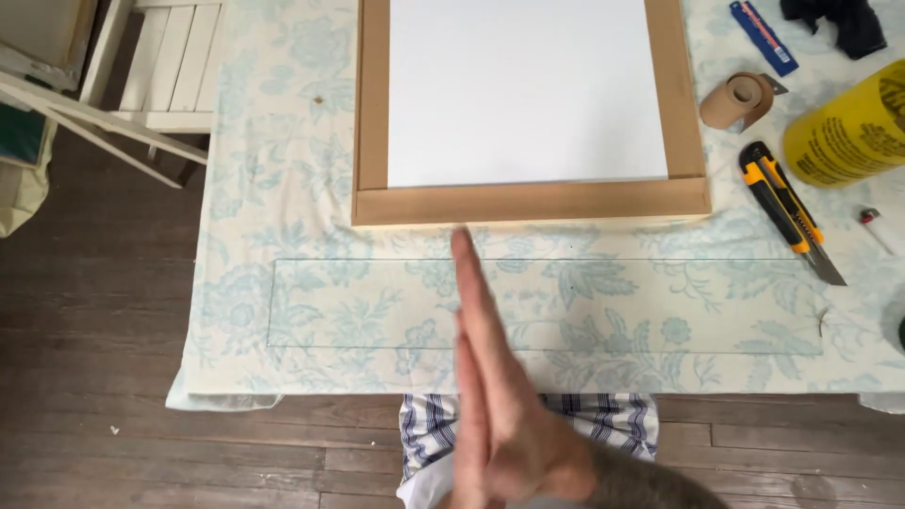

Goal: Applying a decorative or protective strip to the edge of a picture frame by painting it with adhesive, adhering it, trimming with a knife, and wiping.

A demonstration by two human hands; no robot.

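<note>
right hand [504, 415] is closest to the lens, bottom centre of the frame – edge-on, fingers straight and pressed together, flat, holding nothing. can't tell if a left hand is behind it. fingertips point up toward the wooden frame [531, 201] with the white panel [523, 90], sitting top centre on the counter [311, 311] with its floral cloth – near the frame's lower rail but not touching. a clear strip [547, 306] lies flat across the cloth under the hand. over at the right: yellow utility knife [781, 203], brown tape roll [737, 100], yellow container [848, 132].
</note>
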